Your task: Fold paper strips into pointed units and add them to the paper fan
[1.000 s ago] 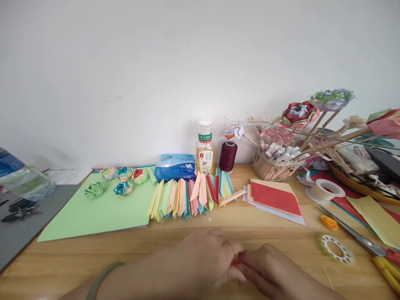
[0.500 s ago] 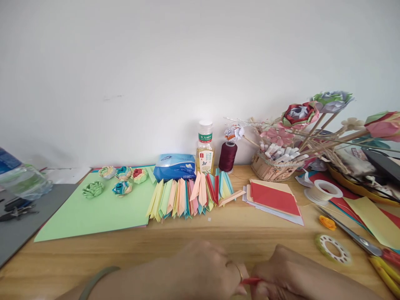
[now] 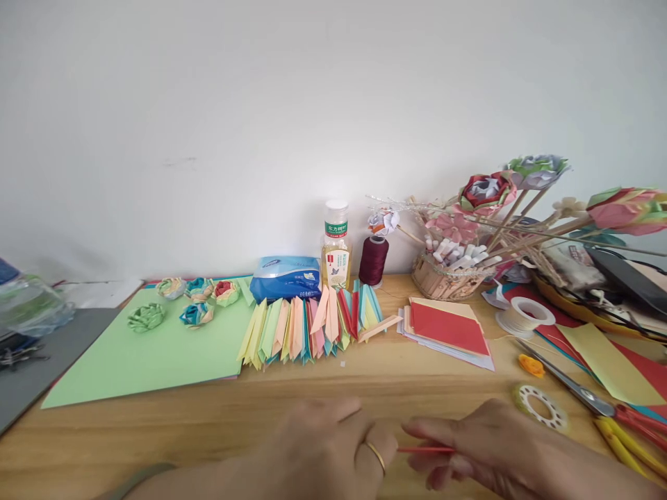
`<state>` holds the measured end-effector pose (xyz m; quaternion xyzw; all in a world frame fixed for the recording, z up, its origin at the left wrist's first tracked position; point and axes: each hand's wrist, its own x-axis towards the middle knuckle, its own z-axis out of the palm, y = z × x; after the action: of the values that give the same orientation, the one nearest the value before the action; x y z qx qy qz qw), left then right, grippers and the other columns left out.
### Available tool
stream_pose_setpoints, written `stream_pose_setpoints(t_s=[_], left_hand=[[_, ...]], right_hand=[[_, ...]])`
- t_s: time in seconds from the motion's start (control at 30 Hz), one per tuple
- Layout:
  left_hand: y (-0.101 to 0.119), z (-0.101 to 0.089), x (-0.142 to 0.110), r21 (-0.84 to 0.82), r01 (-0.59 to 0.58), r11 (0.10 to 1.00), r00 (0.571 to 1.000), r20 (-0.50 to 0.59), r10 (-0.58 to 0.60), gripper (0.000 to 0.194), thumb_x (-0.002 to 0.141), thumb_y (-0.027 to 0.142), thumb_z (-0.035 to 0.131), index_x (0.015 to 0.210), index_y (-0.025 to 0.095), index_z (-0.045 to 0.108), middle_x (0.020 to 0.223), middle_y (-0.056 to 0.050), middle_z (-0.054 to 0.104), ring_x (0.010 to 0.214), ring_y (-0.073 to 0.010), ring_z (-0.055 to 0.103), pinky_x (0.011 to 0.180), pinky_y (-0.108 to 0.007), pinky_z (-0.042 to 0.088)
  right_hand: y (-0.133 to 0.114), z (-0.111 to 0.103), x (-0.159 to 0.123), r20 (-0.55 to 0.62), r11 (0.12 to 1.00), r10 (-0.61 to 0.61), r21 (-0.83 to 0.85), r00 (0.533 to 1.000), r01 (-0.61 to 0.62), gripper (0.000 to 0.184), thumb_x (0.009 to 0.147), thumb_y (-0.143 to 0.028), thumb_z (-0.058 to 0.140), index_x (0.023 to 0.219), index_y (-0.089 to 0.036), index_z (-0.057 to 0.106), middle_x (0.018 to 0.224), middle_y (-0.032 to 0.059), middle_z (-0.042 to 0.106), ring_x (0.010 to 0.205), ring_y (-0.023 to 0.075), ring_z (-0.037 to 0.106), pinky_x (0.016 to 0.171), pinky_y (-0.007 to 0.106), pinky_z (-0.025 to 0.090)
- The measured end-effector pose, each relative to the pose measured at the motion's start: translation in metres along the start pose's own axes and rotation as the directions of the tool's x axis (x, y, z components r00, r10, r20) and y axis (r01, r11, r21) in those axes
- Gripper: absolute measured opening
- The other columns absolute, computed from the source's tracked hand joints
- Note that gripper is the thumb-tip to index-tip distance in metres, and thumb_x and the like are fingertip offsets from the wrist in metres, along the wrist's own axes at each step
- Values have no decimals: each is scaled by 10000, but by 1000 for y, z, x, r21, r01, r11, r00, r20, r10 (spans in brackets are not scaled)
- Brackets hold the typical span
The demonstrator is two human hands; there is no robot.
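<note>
So the left hand (image 3: 333, 451) is back-up, fingers curled over, gold ring (image 3: 376, 458) showing, and the left end of a thin red strip (image 3: 424, 450) runs right up to those fingers; the fingertips are tucked out of sight, so I can't tell if they're actually pinching it. The right hand (image 3: 490, 444) has the other end nipped between thumb and index, the remaining fingers bent loosely underneath. Strip's basically stretched across the small gap between the hands, low over the front of the wooden table (image 3: 208, 423). Readable stuff: the drink bottle (image 3: 336, 243) at the back says 东方树叶 on its green band, but the smaller print is too tiny for me. The blue packet (image 3: 285, 278) beside it has a logo and some white characters, too soft to read, and the row of folded paper pieces (image 3: 299, 330) overlaps its bottom edge. Both hands are a bit motion-smeared, the left one worse, and the band (image 3: 140, 479) on that wrist is a blur sliced by the frame. Far left, a clear plastic bottle (image 3: 31, 305) is cut off, and over on the right the red scissor handles (image 3: 640, 420) run out of shot.
</note>
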<state>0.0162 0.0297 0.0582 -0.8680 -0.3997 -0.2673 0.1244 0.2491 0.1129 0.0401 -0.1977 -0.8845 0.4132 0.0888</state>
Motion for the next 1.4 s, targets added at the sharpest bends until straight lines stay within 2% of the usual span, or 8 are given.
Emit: stream_pose_setpoints(t_s=[0.3, 0.5, 0.6, 0.73, 0.83, 0.93, 1.13, 1.4], left_hand=[[-4, -4, -1, -216, 161, 963, 987, 45, -155, 453, 1017, 278, 231, 724, 153, 553, 526, 15, 576, 434, -88, 508, 430, -194, 359], [-11, -8, 2, -307, 302, 902, 949, 11, -314, 431, 975, 361, 390, 631, 164, 558, 498, 40, 557, 422, -64, 495, 440, -162, 346], [-25, -3, 4, -193, 510, 838, 860, 140, -490, 367, 914, 299, 491, 577, 164, 542, 482, 51, 544, 414, -66, 486, 434, -164, 326], [-50, 17, 15, 403, 629, 665, 651, 195, -734, 348, 908, 334, 478, 638, 169, 622, 568, -26, 623, 584, -176, 612, 495, -223, 347], [-62, 27, 19, 478, 607, 635, 624, 208, -753, 424, 896, 468, 473, 674, 155, 655, 574, -83, 633, 606, -244, 629, 462, -240, 315], [-68, 26, 9, 508, 563, 652, 682, 159, -713, 447, 928, 452, 405, 702, 163, 662, 607, -78, 647, 602, -227, 628, 456, -240, 312], [-81, 19, -25, 368, 284, 885, 949, 21, -313, 383, 970, 211, 292, 844, 147, 647, 783, -57, 671, 795, -201, 607, 694, -304, 470], [-82, 28, -45, 318, 230, 920, 950, 133, -283, 258, 945, 235, 418, 1043, 181, 651, 1065, -77, 655, 1113, -257, 515, 953, -437, 409]], right_hand=[[-29, -32, 9, -107, 960, -155, -250, 982, 124, 327, 937, -400, 426, 882, -226, 698, 675, 37, 668, 642, 162, 635, 622, 251, 481], [-20, -43, 10, 19, 999, 38, 29, 999, -39, 388, 962, -411, 352, 905, -227, 688, 711, 23, 704, 645, 146, 652, 651, 266, 492], [-2, -47, 17, -106, 974, 163, 175, 981, -143, 384, 935, -453, 392, 1034, -192, 656, 783, 49, 704, 691, 159, 654, 656, 283, 508], [17, -44, 29, -230, 967, 234, 154, 945, -202, 441, 918, -487, 387, 1077, -162, 638, 812, 65, 691, 715, 171, 640, 679, 305, 510], [21, -36, 32, -187, 977, 210, 63, 960, -202, 426, 927, -440, 362, 1106, -157, 626, 798, 57, 689, 727, 174, 643, 695, 306, 505], [25, -26, 37, -193, 973, 197, -85, 961, -216, 404, 933, -347, 329, 1155, -151, 603, 803, 56, 694, 740, 179, 647, 693, 300, 498], [41, -8, 66, -298, 836, 155, -469, 942, -286, 443, 911, -214, 340, 1335, -175, 463, 983, 102, 692, 818, 244, 661, 666, 340, 490], [45, -12, 84, -295, 781, 30, -589, 955, -207, 282, 864, -124, 399, 931, -181, 667, 906, 91, 666, 790, 223, 641, 645, 306, 471]])
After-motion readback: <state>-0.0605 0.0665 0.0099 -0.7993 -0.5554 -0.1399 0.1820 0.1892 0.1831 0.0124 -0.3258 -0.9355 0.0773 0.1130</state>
